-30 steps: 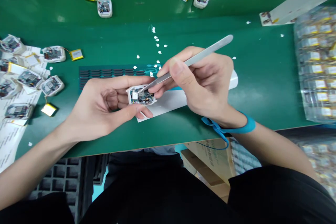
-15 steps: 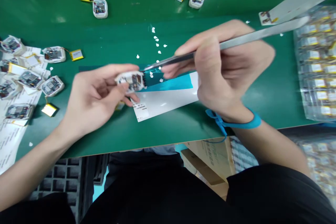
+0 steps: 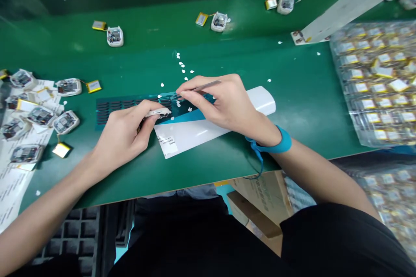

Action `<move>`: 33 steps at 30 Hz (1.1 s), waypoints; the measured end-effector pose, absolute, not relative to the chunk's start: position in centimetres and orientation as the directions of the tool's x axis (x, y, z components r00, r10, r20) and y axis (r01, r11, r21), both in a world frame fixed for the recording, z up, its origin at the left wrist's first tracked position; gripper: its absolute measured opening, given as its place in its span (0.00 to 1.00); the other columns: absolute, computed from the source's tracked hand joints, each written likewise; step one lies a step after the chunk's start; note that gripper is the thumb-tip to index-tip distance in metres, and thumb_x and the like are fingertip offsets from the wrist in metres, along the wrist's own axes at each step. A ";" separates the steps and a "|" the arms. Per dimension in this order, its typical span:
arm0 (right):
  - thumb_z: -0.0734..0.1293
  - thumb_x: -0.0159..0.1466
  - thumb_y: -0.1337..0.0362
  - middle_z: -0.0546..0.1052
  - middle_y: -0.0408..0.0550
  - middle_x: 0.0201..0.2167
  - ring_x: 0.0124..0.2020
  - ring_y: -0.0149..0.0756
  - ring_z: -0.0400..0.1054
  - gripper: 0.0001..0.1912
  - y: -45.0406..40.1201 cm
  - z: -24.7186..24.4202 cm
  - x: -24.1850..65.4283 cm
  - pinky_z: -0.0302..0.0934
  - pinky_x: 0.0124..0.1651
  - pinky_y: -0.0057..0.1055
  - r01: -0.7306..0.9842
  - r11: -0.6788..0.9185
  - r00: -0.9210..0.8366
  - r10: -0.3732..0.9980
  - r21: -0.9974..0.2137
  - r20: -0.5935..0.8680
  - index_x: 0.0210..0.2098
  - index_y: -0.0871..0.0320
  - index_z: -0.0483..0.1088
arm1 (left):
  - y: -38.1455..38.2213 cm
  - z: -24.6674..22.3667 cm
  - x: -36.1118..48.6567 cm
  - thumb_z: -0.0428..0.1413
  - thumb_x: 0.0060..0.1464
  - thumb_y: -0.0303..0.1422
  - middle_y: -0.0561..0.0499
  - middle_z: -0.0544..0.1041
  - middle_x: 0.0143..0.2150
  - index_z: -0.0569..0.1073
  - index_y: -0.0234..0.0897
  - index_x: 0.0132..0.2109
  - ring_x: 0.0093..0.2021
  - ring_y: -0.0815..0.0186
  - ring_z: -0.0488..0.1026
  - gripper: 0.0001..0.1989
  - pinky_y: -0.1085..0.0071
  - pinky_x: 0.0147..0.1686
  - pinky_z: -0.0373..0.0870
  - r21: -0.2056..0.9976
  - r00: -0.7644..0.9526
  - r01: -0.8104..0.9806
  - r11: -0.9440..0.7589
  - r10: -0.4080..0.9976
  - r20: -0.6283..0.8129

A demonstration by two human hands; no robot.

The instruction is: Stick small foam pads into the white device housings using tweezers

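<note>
My left hand (image 3: 131, 132) is closed on a small white device housing (image 3: 158, 112) with electronics inside, turned edge-on above the green bench. Between thumb and fingers of my right hand (image 3: 221, 101) is a pair of metal tweezers (image 3: 206, 85). Their tips, partly hidden, point left toward the teal film. Below both hands lies a teal sheet with rows of dark strips (image 3: 110, 106), its right part peeled from a curled white backing sheet (image 3: 190, 135). Small white round stickers (image 3: 183, 71) are scattered just beyond my hands. A blue wrist strap (image 3: 281, 140) circles my right wrist.
Open white housings (image 3: 42, 115) with yellow-edged batteries crowd the printed paper at left. More housings (image 3: 219, 22) lie along the back. A clear tray of batteries (image 3: 367, 91) sits at right near a white metal post (image 3: 338, 6). Below the bench edge is a cardboard box (image 3: 260, 194).
My right hand has moved left and down, bringing the tweezers low over the teal sheet. My left hand has lowered and turned the housing edge-on. The view has shifted somewhat.
</note>
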State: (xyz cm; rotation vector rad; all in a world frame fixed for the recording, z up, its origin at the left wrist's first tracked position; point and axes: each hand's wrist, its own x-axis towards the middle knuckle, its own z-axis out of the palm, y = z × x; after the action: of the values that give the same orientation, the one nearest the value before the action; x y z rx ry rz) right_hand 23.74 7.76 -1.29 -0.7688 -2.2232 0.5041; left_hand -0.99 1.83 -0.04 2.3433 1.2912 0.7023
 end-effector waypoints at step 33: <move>0.69 0.72 0.74 0.86 0.48 0.51 0.53 0.39 0.83 0.14 5.9 0.3 24.0 0.81 0.50 0.33 0.351 0.893 -0.393 0.413 -0.281 0.822 0.53 0.53 0.79 | 1.6 4.0 -0.3 0.57 0.66 0.27 0.53 0.82 0.38 0.76 0.46 0.39 0.29 0.66 0.70 0.08 0.67 0.27 0.62 0.980 -0.251 0.042 -0.195 0.947 0.199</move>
State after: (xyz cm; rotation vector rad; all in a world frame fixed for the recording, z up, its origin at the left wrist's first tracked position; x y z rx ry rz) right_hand 23.95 5.88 0.30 -0.5533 -2.0159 0.0749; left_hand -0.25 1.61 4.05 1.2374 1.3095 1.5432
